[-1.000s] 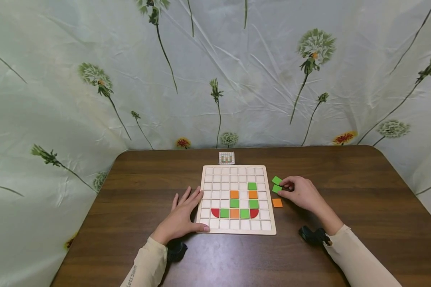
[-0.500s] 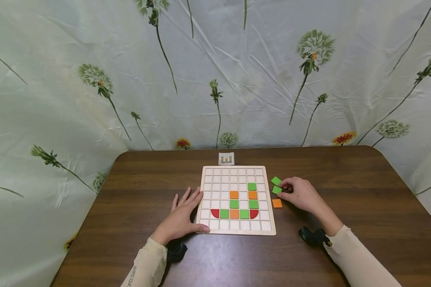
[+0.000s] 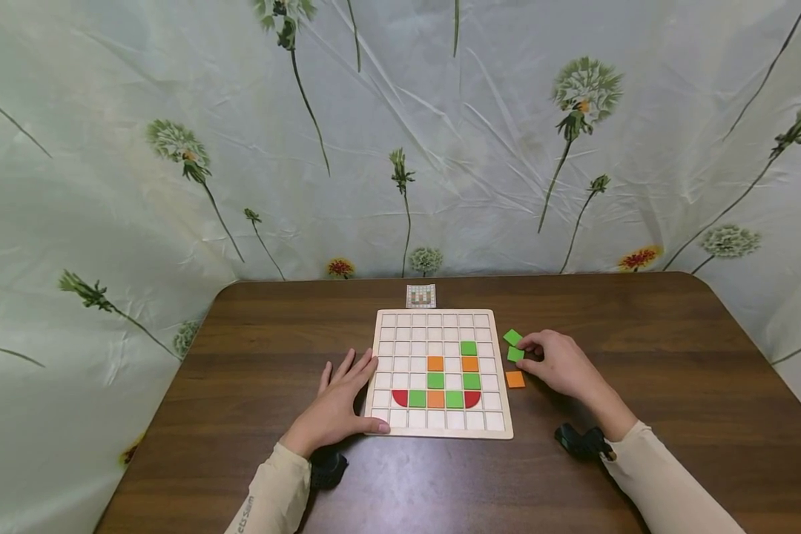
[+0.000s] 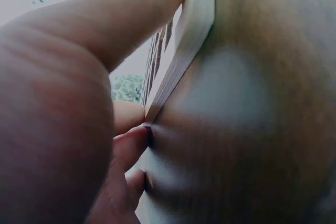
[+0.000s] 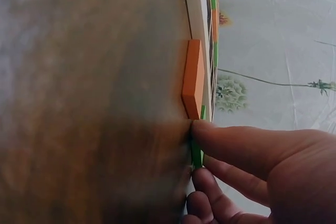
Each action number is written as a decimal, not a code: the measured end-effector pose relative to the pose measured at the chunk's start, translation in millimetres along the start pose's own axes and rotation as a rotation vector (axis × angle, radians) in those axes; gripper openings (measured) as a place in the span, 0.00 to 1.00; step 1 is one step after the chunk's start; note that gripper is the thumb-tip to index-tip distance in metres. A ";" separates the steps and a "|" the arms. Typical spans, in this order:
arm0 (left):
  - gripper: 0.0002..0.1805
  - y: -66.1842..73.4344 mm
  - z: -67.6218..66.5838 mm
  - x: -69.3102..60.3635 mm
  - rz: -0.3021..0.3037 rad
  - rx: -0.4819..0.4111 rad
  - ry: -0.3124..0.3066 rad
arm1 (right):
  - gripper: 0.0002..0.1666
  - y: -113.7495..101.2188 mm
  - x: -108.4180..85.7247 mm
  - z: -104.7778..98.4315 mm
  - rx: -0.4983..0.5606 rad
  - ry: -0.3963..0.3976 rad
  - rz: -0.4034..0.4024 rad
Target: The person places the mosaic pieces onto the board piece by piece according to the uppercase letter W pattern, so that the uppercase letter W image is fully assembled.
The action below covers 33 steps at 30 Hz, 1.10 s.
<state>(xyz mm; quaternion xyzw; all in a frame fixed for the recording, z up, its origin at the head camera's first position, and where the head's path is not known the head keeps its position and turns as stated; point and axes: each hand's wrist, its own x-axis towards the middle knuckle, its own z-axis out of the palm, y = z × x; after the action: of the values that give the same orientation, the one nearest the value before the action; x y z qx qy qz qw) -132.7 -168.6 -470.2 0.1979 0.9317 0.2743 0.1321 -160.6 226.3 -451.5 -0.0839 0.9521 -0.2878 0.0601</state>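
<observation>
A square board (image 3: 449,435) with a pale frame and a grid of white cells lies on the table. Green, orange and red pieces fill several of its cells. My left hand (image 3: 337,408) rests at the board's left edge with fingers spread, its thumb on the near-left corner. Right of the board, my right hand (image 3: 564,363) pinches a green square tile (image 3: 515,354) between thumb and fingers, low over the table. Another green tile (image 3: 512,337) lies just beyond it, and an orange tile (image 3: 515,380) on the near side. In the right wrist view, the thumb partly hides the pinched green tile (image 5: 197,153).
A small card (image 3: 420,296) printed with a grid pattern lies behind the board. The brown wooden table (image 3: 674,356) ends at its back edge against a hanging cloth (image 3: 480,148) with a dandelion print.
The pinched green tile has turned slightly at the right fingertips. Both hands have stayed almost where they were, and the board has not moved.
</observation>
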 end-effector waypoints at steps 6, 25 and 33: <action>0.64 -1.8 1.3 0.3 0.007 0.003 0.011 | 0.15 0.2 -0.8 0.4 -0.009 0.002 -0.017; 0.63 0.2 -0.1 -0.1 0.037 -0.015 0.020 | 0.15 -16.4 -9.2 -2.8 0.020 0.119 -0.116; 0.64 -1.3 0.7 -0.4 0.037 -0.007 0.022 | 0.15 -31.2 -9.0 1.3 0.059 0.152 -0.184</action>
<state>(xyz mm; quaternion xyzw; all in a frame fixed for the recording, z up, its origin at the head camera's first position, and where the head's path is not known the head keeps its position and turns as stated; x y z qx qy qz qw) -132.5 -169.5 -471.4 0.2117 0.9284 0.2820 0.1173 -147.6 201.8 -434.5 -0.1470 0.9334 -0.3253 -0.0365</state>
